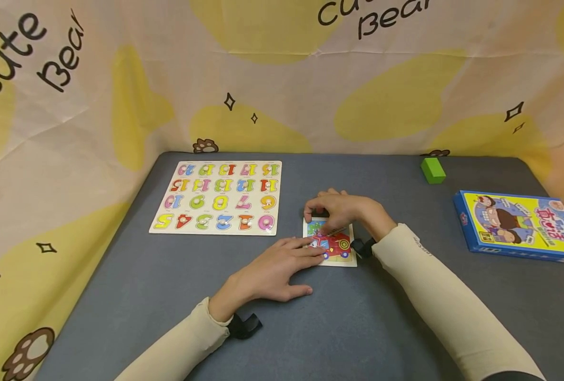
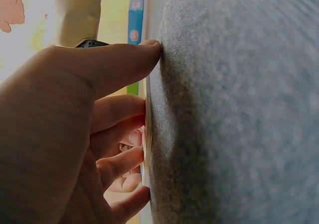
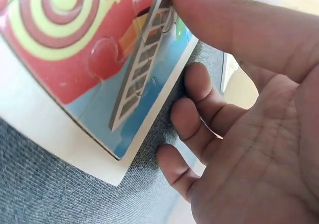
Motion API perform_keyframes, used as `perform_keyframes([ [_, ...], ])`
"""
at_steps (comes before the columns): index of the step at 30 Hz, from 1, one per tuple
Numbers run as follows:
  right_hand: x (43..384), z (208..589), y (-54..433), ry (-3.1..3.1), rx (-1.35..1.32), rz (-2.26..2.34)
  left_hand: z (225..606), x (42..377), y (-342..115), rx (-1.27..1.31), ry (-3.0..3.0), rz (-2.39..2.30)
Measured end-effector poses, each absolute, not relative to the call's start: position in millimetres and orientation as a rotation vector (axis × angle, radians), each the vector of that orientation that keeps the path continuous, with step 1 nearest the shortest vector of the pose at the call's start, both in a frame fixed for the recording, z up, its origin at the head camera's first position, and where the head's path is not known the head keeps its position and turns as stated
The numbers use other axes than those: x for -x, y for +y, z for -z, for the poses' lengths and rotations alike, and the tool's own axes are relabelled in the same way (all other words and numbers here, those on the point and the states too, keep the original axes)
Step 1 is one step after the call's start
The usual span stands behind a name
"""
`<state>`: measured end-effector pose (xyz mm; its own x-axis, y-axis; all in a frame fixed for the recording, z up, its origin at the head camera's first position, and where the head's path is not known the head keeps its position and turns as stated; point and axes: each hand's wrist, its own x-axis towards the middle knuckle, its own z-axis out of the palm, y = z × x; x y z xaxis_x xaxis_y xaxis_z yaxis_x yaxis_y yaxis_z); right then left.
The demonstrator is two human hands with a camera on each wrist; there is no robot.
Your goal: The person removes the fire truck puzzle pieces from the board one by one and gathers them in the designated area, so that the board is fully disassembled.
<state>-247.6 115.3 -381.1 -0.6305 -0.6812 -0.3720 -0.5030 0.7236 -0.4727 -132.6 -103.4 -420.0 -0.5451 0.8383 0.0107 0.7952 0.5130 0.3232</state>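
A small jigsaw puzzle of a red fire truck with a ladder lies flat on the grey table, framed by a pale border. From the left, my left hand reaches over it with straight fingers resting on its left side, thumb apart on the table. My right hand holds the puzzle at its far edge. Its thumb presses the surface near the ladder, and the other fingers curl down beyond the border. The right index fingertip is hidden in the right wrist view.
A number puzzle board with several colourful knobbed numerals lies at the left. A green block sits at the back right. Nearer on the right is a blue and yellow box. A printed cloth hangs behind the table.
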Motion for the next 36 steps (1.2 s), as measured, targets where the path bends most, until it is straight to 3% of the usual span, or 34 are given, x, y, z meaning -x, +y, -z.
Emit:
perform_keyframes([
  [22,253,375,104,2.326,0.819,0.307,420,131,-101,-1.444,2.612,-0.444],
  [36,248,397,134,2.342,0.982,0.725,418,132,-103,-1.437,2.613,-0.444],
])
